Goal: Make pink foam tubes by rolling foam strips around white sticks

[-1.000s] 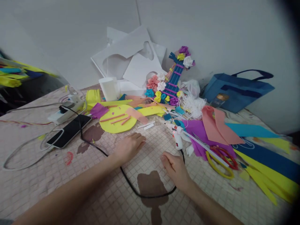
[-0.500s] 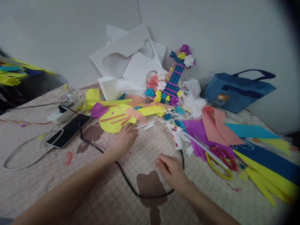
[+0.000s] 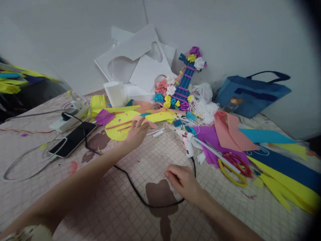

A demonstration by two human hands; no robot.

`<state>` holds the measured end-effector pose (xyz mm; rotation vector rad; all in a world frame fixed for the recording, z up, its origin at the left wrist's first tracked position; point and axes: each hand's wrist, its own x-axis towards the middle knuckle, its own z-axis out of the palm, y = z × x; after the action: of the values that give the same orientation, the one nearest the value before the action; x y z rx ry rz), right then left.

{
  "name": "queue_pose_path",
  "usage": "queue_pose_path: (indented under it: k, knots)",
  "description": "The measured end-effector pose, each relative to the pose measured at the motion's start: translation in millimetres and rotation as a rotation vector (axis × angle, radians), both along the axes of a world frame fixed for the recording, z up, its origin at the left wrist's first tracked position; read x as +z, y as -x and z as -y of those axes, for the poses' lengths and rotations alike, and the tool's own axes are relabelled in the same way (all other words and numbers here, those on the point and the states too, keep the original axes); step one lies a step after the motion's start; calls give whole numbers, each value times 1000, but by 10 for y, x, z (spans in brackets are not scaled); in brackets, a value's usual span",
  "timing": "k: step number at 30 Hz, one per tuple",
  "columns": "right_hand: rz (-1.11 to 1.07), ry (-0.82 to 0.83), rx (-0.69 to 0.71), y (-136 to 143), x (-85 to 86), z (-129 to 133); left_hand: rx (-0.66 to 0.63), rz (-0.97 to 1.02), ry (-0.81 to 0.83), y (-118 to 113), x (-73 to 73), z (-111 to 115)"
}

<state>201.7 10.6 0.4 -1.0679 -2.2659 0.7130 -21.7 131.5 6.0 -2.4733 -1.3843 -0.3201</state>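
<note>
My left hand (image 3: 136, 134) is over the right edge of the yellow paper circle (image 3: 117, 133), its fingers apart on a salmon paper strip (image 3: 152, 124). Thin salmon rolls (image 3: 124, 127) lie on the circle. My right hand (image 3: 182, 180) rests closed on the checked table (image 3: 125, 207), beside a brown patch (image 3: 160, 194); whatever its fingers may hold is hidden. Beyond it a white glue gun (image 3: 188, 145) lies with its black cord looping below both hands. A paper-flower guitar (image 3: 184, 82) leans on the wall.
A phone (image 3: 72, 139) and a power strip (image 3: 62, 123) with cables lie at left. At right are red scissors (image 3: 238, 164), yellow scissors (image 3: 232, 179), coloured paper strips and a blue bag (image 3: 250, 95). White boards (image 3: 147, 73) and a white cup (image 3: 114, 94) stand behind.
My left hand has moved forward and slightly right, from the circle's lower edge onto the salmon strip. My right hand has stayed nearly in place. The view has shifted slightly.
</note>
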Motion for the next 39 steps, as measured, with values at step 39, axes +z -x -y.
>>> queue_pose_path:
  k: [39]
  knots:
    - [-2,-191,-118,-111,-99,-164,11,226,191,-28,96,71]
